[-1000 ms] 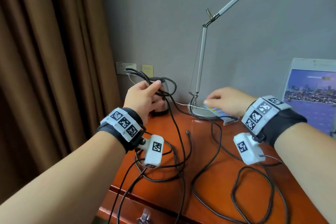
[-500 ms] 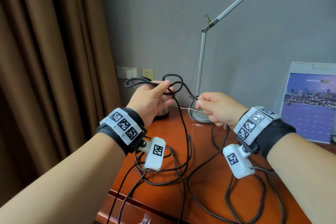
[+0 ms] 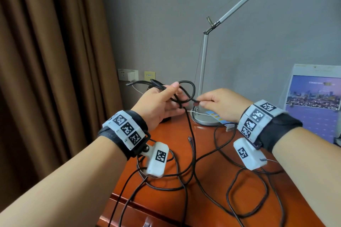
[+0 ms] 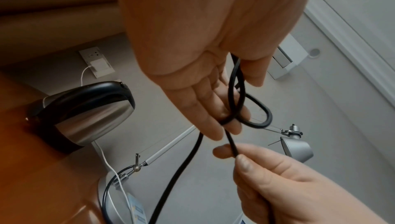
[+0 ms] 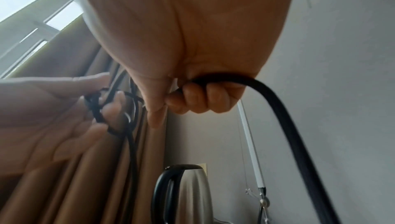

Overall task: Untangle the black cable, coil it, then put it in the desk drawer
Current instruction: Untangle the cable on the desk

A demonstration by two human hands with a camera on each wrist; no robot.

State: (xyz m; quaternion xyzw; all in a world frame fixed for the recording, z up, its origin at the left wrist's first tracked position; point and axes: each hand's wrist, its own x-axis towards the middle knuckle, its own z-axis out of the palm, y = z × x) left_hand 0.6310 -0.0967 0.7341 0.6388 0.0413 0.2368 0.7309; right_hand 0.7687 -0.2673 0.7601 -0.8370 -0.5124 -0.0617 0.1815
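Note:
The black cable (image 3: pixel 186 89) forms a knotted loop held up above the desk, while the rest lies in tangled loops (image 3: pixel 184 173) on the red-brown desktop. My left hand (image 3: pixel 162 101) pinches several strands of the cable (image 4: pixel 235 92) between thumb and fingers. My right hand (image 3: pixel 219 103) pinches one strand just right of the loop, and the cable (image 5: pixel 278 109) runs out of its curled fingers (image 5: pixel 192 99). The desk drawer (image 3: pixel 129 215) is closed at the bottom edge of the head view.
A steel kettle (image 4: pixel 85 109) stands at the back left of the desk. The desk lamp's base (image 3: pixel 208 120) sits under my right hand, beside a small blue card (image 3: pixel 217 117). A framed city picture (image 3: pixel 313 101) leans at the right. Brown curtains (image 3: pixel 55 61) hang left.
My right hand left the lamp base, came left and pinched a strand of the cable. Both hands have risen, and the loop has been drawn out between them.

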